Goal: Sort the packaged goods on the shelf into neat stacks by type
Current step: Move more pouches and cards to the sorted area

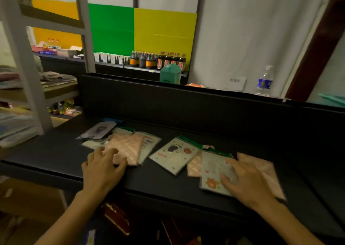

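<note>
Right hand (248, 181) flat on floral packet (214, 173), fingers (226, 179) spread; left hand (101, 168) touching pink packet (125, 149), fingers loosely spread. Packets scattered across black shelf (56, 155).

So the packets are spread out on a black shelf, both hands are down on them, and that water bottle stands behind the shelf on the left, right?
Nearly. The head view shows the water bottle behind the shelf on the right, not the left. The rest holds: the left hand rests on a pink packet and the right hand on a printed packet.
</note>
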Available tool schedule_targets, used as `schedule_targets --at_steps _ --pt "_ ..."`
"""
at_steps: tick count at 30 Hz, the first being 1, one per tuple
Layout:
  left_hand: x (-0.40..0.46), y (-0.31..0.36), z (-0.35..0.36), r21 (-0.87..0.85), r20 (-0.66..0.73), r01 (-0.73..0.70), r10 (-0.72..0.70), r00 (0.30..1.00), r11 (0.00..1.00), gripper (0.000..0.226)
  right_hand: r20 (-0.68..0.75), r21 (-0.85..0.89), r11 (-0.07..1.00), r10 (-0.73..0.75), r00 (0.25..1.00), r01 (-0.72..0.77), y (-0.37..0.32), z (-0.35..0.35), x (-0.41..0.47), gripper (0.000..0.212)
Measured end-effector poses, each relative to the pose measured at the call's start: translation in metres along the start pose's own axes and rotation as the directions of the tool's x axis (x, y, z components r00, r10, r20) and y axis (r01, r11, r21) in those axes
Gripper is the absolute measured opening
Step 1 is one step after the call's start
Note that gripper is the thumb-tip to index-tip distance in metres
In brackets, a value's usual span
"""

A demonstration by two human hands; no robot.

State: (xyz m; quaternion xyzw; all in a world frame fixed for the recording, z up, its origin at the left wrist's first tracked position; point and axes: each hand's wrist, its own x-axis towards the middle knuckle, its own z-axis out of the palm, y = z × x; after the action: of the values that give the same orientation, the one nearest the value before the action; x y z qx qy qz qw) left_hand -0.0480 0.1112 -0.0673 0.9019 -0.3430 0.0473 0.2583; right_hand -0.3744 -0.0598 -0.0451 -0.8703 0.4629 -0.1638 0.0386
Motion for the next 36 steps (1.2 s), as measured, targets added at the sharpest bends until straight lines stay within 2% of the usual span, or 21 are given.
schedule_targets --at_steps 6,12,15,18,22,26,30,36 --pt "0.016 -0.010 0.005 -0.007 0.064 -0.034 0.034 0.997 0.999 0.059 -0.096 -0.023 0.984 0.172 0.980 -0.175 -0.018 0.013 -0.033 0.058" --pt "0.013 -0.018 0.000 -0.151 0.040 -0.116 0.123 0.992 0.982 0.049 -0.149 -0.135 0.949 0.264 0.953 -0.284 -0.031 0.034 -0.030 0.066" --pt "0.011 -0.021 -0.001 -0.218 0.062 -0.164 0.182 0.981 0.962 0.047 -0.147 -0.076 0.957 0.266 0.953 -0.279 -0.036 0.036 -0.026 0.073" --pt "0.012 -0.024 -0.004 -0.295 0.100 -0.148 0.184 0.978 0.944 0.050 -0.180 0.041 0.970 0.244 0.953 -0.241 -0.040 0.035 -0.027 0.076" --pt "0.014 -0.029 -0.009 -0.385 0.170 -0.117 0.195 0.966 0.915 0.054 -0.253 0.168 0.963 0.250 0.935 -0.212 -0.038 0.033 -0.032 0.056" --pt "0.020 -0.032 -0.016 -0.466 0.274 -0.027 0.173 0.946 0.884 0.058 -0.167 0.326 0.904 0.344 0.924 -0.277 -0.033 0.032 -0.027 0.072" --pt "0.028 -0.032 -0.020 -0.500 0.359 0.046 0.159 0.919 0.865 0.065 -0.019 0.410 0.845 0.385 0.923 -0.344 -0.030 0.026 -0.013 0.069" --pt "0.022 -0.022 -0.029 -0.479 0.344 0.086 0.097 0.934 0.874 0.051 0.104 0.477 0.800 0.360 0.927 -0.364 -0.031 0.013 -0.003 0.076"
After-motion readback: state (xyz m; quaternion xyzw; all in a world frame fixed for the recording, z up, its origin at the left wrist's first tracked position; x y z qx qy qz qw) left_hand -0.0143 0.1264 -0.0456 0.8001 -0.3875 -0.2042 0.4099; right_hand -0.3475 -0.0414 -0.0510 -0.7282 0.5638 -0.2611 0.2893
